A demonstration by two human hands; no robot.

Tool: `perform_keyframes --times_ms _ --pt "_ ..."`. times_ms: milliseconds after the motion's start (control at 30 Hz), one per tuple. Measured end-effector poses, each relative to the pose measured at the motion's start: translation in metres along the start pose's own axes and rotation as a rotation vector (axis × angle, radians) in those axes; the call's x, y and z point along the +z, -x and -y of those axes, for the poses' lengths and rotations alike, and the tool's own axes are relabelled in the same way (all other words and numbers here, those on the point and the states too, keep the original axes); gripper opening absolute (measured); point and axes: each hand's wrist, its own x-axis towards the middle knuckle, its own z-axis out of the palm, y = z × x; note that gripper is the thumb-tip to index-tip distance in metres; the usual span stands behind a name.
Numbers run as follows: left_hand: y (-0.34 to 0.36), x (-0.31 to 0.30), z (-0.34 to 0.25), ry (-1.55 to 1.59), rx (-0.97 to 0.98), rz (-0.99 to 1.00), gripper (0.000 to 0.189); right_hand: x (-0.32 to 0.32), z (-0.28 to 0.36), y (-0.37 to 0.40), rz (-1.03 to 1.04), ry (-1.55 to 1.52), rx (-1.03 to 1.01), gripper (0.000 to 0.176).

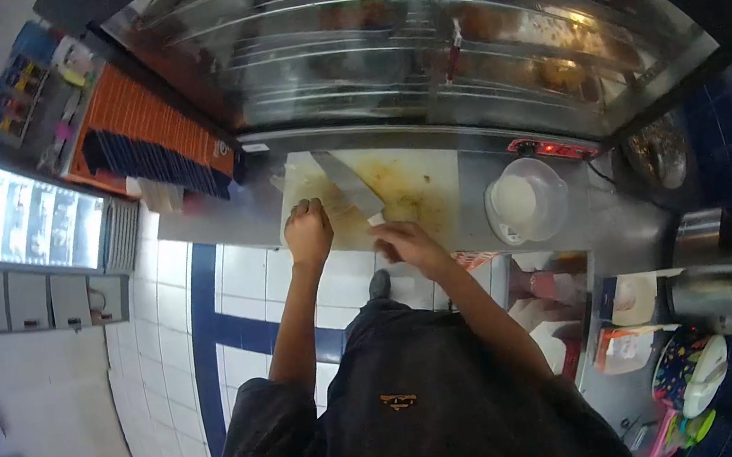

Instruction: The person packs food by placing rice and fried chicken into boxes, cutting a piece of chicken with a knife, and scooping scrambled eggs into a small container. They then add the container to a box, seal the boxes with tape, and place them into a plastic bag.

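Note:
A stained white cutting board (pixel 416 184) lies on the steel counter below a glass display case. My right hand (pixel 407 243) is shut on the handle of a large cleaver (pixel 348 185), whose blade lies flat across the board and points away to the upper left. My left hand (pixel 307 230) rests with curled fingers on the board's near left edge, beside the blade. What lies under the left hand I cannot make out.
A white plastic container with a lid (pixel 526 200) stands right of the board. The glass display case (pixel 413 39) holds food behind it. Steel pots (pixel 723 272) sit at right. A lit drinks cooler (pixel 20 218) stands on the tiled floor at left.

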Motion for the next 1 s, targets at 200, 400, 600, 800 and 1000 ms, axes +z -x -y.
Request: perform_keyframes --times_ms 200,400,600,800,1000 --pt "-0.022 -0.07 -0.036 0.214 0.051 0.044 0.012 0.061 -0.019 -0.13 -0.073 -0.518 -0.053 0.026" --pt "-0.009 -0.082 -0.074 0.423 0.174 0.079 0.004 0.044 0.04 -0.074 -0.038 -0.62 -0.018 0.06" --pt "-0.018 -0.086 -0.127 0.751 0.452 0.103 0.003 0.011 0.07 0.001 -0.085 -0.67 -0.228 0.079" --pt "-0.022 -0.083 -0.173 0.689 0.714 0.313 0.007 -0.039 0.058 0.045 0.052 -0.699 -0.266 0.083" --pt "-0.011 -0.083 -0.219 0.754 0.831 0.28 0.004 -0.069 0.059 0.085 0.045 -0.803 -0.228 0.076"
